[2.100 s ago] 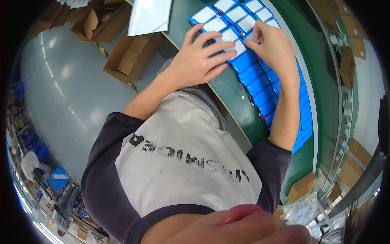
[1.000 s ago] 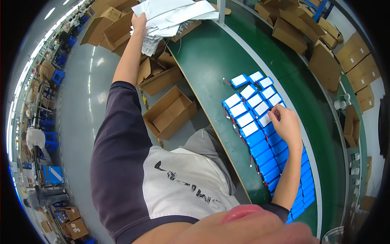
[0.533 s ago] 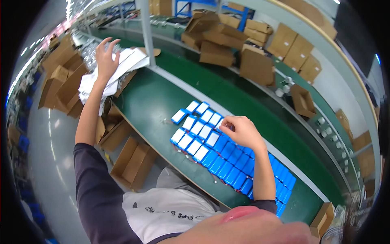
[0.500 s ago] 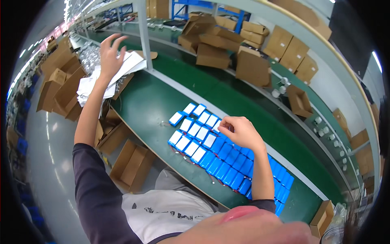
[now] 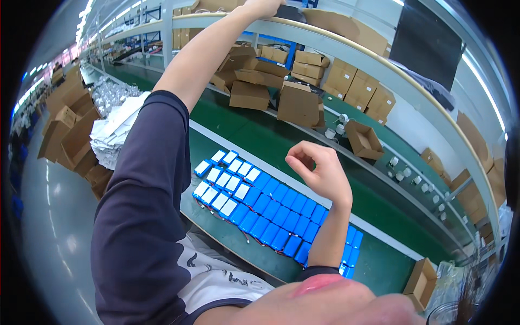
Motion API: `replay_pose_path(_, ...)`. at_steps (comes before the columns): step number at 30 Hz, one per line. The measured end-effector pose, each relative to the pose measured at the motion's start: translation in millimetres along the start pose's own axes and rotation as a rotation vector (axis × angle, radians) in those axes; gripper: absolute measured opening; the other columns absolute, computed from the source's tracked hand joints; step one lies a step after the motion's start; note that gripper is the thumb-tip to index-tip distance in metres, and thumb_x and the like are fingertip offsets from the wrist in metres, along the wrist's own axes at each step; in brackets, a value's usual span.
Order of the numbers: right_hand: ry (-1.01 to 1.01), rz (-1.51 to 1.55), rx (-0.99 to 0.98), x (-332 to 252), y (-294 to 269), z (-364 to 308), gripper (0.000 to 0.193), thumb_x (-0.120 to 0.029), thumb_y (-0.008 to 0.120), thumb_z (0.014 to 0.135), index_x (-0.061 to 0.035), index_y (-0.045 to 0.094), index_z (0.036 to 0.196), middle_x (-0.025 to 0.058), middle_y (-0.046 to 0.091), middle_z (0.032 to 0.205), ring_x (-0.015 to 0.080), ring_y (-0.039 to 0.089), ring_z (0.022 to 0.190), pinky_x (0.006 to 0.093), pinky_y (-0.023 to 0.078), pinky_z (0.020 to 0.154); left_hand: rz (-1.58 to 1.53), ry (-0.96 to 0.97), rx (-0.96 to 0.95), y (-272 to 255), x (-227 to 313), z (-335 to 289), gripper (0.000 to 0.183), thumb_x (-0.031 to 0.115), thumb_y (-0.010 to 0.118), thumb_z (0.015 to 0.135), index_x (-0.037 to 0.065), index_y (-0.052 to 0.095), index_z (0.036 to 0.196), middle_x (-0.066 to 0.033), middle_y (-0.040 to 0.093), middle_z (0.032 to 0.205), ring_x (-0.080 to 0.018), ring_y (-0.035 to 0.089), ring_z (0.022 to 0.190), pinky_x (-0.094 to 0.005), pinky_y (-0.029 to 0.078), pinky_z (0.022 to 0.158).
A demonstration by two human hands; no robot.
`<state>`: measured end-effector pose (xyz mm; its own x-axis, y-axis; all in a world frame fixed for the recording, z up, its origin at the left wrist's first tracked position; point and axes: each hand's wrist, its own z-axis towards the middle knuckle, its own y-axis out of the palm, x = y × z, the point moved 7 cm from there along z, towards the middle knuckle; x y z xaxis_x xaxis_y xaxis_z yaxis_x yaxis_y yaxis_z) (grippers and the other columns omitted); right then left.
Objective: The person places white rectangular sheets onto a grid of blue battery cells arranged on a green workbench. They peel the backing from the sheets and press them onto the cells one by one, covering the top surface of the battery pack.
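My left hand (image 5: 264, 7) is raised at the top edge of the view, over the pale shelf rail and beside a dark object (image 5: 290, 13) on the shelf. Most of its fingers are cut off by the picture's edge. My right hand (image 5: 322, 170) hovers above the bench with its fingers curled and thumb drawn in; anything between the fingertips is too small to make out. Below it, blue battery packs (image 5: 271, 208) lie in tight rows, with thin wires along their near side. Several at the left end carry white rectangular pads (image 5: 228, 207).
The green bench (image 5: 379, 233) runs diagonally under the shelf rail (image 5: 346, 40). White sheets (image 5: 111, 132) are piled at the left. Open cardboard boxes stand on the far line and left floor; a small carton (image 5: 421, 284) is at the bench's right end.
My left hand has swung from above the white sheets up and right to the shelf. My right hand has lifted off the packs, fingers still curled. The view has shifted.
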<state>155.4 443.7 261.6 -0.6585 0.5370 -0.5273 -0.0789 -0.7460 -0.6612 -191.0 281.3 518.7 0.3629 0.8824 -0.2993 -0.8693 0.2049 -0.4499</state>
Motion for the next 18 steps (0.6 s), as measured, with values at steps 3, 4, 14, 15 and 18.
replay_pose_path(3, -0.023, -0.044, 0.072, 2, -17, -11, 0.014, -0.013, 0.073, 0.094, -0.0006, 0.068, 0.091, 0.0034, 0.065, 0.073, 0.0097, 0.057, 0.060, 0.0262, 0.046, 0.057, -0.048, 0.048, 0.124, -19, 31, -12, 0.021, 0.013, 0.060, 0.087, 0.013, 0.078, 0.099, -0.0208, 0.074, 0.088, -0.0387, 0.074, 0.085, -0.0509, 0.059, 0.076)
replay_pose_path(4, -0.036, -0.038, 0.077, -1, -19, -11, 0.014, -0.013, 0.073, 0.094, -0.0003, 0.068, 0.092, 0.0037, 0.066, 0.073, 0.0098, 0.057, 0.060, 0.0264, 0.046, 0.057, -0.064, 0.074, 0.167, -34, 25, -19, 0.022, 0.014, 0.060, 0.088, 0.014, 0.078, 0.099, -0.0204, 0.075, 0.088, -0.0383, 0.074, 0.086, -0.0508, 0.059, 0.076)
replay_pose_path(14, 0.024, 0.661, 0.248, 3, -15, 1, 0.043, -0.039, 0.064, 0.103, -0.0007, 0.067, 0.123, 0.0083, 0.073, 0.101, 0.0145, 0.068, 0.089, 0.0280, 0.055, 0.072, -0.285, 0.285, 0.772, -275, 86, -223, 0.021, -0.001, 0.071, 0.089, 0.009, 0.078, 0.106, -0.0067, 0.076, 0.099, -0.0258, 0.071, 0.089, -0.0356, 0.056, 0.080)
replay_pose_path(15, -0.007, 0.839, 0.276, -1, -10, 0, 0.050, -0.042, 0.060, 0.104, 0.0006, 0.060, 0.131, 0.0119, 0.070, 0.113, 0.0183, 0.068, 0.096, 0.0307, 0.057, 0.076, -0.201, 0.271, 0.762, -289, 107, -268, 0.019, -0.005, 0.076, 0.083, 0.006, 0.080, 0.098, -0.0060, 0.077, 0.093, -0.0252, 0.073, 0.084, -0.0348, 0.058, 0.076)
replay_pose_path(18, -0.074, 1.239, 0.283, -17, 9, 0, 0.065, -0.045, 0.052, 0.107, 0.0043, 0.043, 0.147, 0.0202, 0.060, 0.139, 0.0280, 0.068, 0.112, 0.0381, 0.060, 0.086, -0.253, 0.319, 0.419, -322, 162, -380, 0.010, 0.000, 0.076, 0.083, 0.001, 0.079, 0.093, -0.0116, 0.078, 0.095, -0.0269, 0.075, 0.091, -0.0385, 0.061, 0.083)
